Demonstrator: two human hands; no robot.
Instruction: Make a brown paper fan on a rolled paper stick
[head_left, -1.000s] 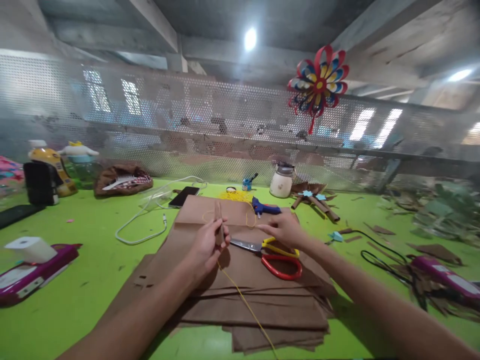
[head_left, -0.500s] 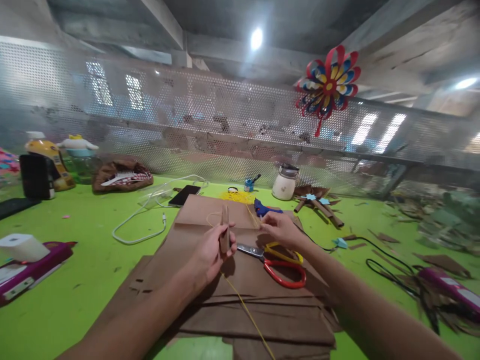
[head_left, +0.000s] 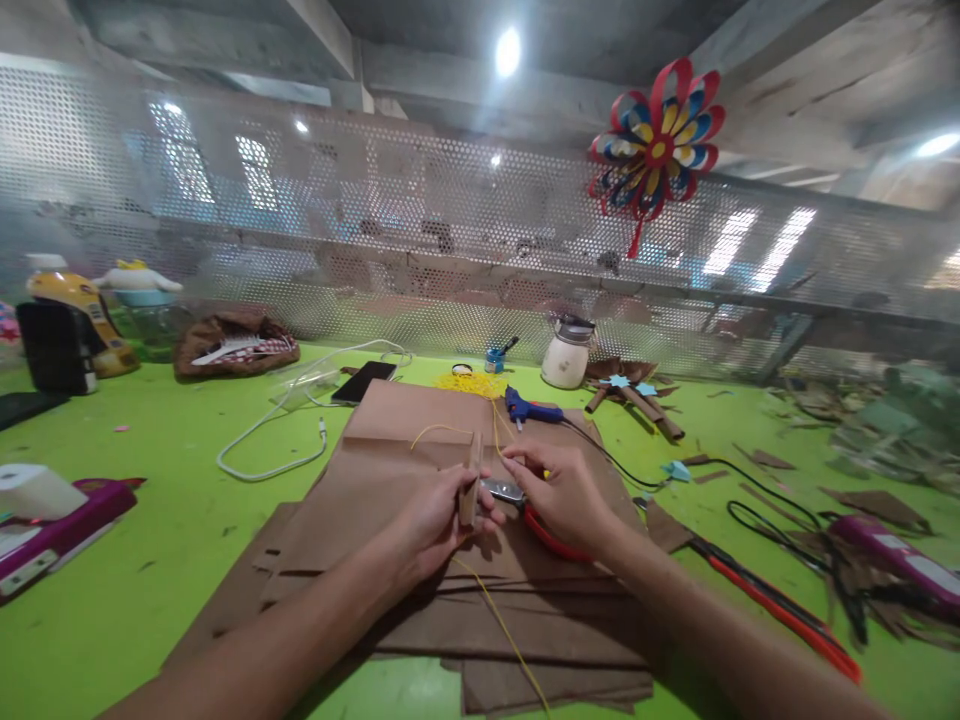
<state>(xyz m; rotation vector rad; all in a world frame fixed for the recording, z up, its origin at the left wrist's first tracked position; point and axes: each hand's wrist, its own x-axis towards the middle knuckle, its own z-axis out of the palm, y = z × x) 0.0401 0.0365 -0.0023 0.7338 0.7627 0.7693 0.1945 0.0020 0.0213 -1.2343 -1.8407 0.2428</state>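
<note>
My left hand (head_left: 431, 512) is closed around a small folded piece of brown cardboard (head_left: 472, 485), held upright over a stack of brown paper sheets (head_left: 409, 412). A yellow string (head_left: 501, 618) hangs below that hand and trails toward me; a loose end curls out behind the cardboard. My right hand (head_left: 564, 492) pinches a strand of yellow string just right of the cardboard. Under my right hand lie scissors (head_left: 553, 538) with a red handle, partly hidden. A blue glue gun (head_left: 534, 409) rests just beyond.
At the back are a tangle of yellow string (head_left: 471, 382), a small blue bottle (head_left: 495, 360), a white jar (head_left: 568, 358) and a phone (head_left: 365, 383). A red-and-black tool (head_left: 780, 608) lies right. A white cable (head_left: 262, 470) and power strip (head_left: 67, 530) are left.
My right hand has moved toward me and closer to the cardboard, drawing the yellow strand along. My left hand has shifted slightly right. The glue gun and red-and-black tool are now uncovered.
</note>
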